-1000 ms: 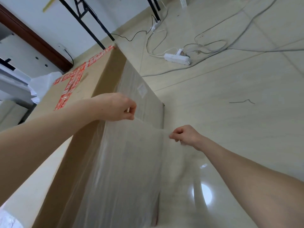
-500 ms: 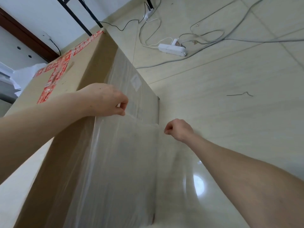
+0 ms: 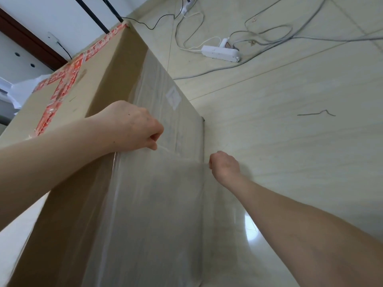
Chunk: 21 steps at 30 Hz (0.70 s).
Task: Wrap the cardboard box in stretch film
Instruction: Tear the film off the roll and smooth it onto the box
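A tall cardboard box [image 3: 68,193] with red tape on its top stands on the tiled floor. Clear stretch film [image 3: 155,204] covers its right-hand side face and hangs as a loose sheet in front of it. My left hand [image 3: 128,127] pinches the film's upper edge at the box's top edge. My right hand [image 3: 224,165], fingers curled, grips the same edge of the film at the box's lower right corner. The film is stretched between both hands.
A white power strip [image 3: 220,53] and several loose cables [image 3: 269,36] lie on the floor beyond the box. A short dark scrap [image 3: 316,113] lies to the right. Black table legs [image 3: 91,15] and white packing material [image 3: 18,88] stand behind the box.
Both hands have stayed on the film's edge. The right hand's fingers have curled into a fist and moved in against the box's corner, drawing the film flatter.
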{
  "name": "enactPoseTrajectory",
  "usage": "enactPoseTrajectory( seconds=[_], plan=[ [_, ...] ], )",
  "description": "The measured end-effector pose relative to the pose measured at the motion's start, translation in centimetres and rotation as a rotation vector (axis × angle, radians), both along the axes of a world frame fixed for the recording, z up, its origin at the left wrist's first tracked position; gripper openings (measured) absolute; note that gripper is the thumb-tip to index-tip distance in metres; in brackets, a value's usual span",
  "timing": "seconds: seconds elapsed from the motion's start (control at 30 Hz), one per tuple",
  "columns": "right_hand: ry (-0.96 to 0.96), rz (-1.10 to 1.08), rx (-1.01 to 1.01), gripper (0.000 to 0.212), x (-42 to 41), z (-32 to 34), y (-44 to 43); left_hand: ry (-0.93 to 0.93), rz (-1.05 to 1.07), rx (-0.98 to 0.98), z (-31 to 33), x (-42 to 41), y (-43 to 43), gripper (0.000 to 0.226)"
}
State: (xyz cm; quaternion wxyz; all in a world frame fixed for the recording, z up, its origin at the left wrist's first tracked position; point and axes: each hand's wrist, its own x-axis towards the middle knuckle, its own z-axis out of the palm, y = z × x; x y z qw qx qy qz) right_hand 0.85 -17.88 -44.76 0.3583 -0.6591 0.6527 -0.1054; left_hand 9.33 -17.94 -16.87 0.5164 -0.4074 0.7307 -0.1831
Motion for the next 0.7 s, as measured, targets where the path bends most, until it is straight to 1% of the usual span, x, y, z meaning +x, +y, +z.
enactPoseTrajectory(
  seconds=[0.1, 0.23, 0.33, 0.43, 0.5, 0.63, 0.7],
  plan=[
    [0.02, 0.006, -0.003, 0.033, 0.0, -0.8, -0.3, -0.005, -0.02, -0.013, -0.4, 0.1, -0.1, 0.022],
    [-0.061, 0.016, 0.064, 0.03, -0.9, -1.6, -0.9, -0.005, -0.062, -0.025, -0.6, 0.5, -0.2, 0.02],
    [-0.087, -0.073, 0.106, 0.02, -2.1, -1.7, -1.3, 0.001, -0.089, -0.022, -0.5, 0.7, -0.2, 0.02],
    [-0.075, -0.155, 0.129, 0.021, -1.7, -1.6, -1.3, 0.002, -0.098, -0.011, -0.4, 0.5, 0.1, 0.019],
    [-0.158, -0.267, 0.165, 0.019, -1.1, -1.4, -1.3, -0.01, -0.12, -0.01, -0.3, 0.5, 0.2, 0.02],
    [-0.493, -0.507, 0.352, 0.008, 0.4, -1.7, -1.4, -0.001, -0.148, 0.007, 0.1, 0.7, 0.3, 0.02],
    [-0.62, -0.608, 0.413, 0.015, 1.7, -2.4, -1.7, -0.002, -0.168, 0.021, 0.1, 1.0, 0.3, 0.019]
  ],
)
